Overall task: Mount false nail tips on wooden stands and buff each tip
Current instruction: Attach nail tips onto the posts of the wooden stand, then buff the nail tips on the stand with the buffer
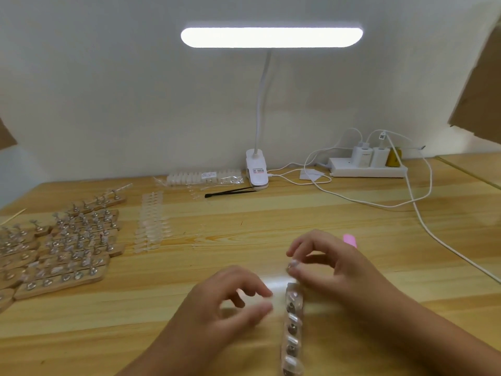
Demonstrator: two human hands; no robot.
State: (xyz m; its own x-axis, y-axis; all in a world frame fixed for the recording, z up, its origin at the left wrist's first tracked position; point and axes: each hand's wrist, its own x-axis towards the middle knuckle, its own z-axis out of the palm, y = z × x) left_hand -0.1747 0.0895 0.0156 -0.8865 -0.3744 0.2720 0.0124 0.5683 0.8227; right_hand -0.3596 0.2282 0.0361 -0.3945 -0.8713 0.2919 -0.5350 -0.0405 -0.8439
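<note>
A wooden stand (292, 329) with several metal holders lies lengthwise on the table between my hands. My right hand (330, 261) pinches a small metal holder with a nail tip (292, 265) just beyond the stand's far end. My left hand (233, 297) hovers to the left of the stand, fingers curled, thumb and forefinger close together; whether it holds a clear nail tip is too blurred to tell. Rows of loose clear nail tips (153, 223) lie further left. A pink buffer (349, 239) peeks out behind my right hand.
Many wooden stands with mounted tips (73, 248) crowd the left side of the table. At the back are a bag of nail tips (200, 178), black tweezers (230, 191), a clip lamp (257, 169), and a power strip (366, 169) with white cables trailing right.
</note>
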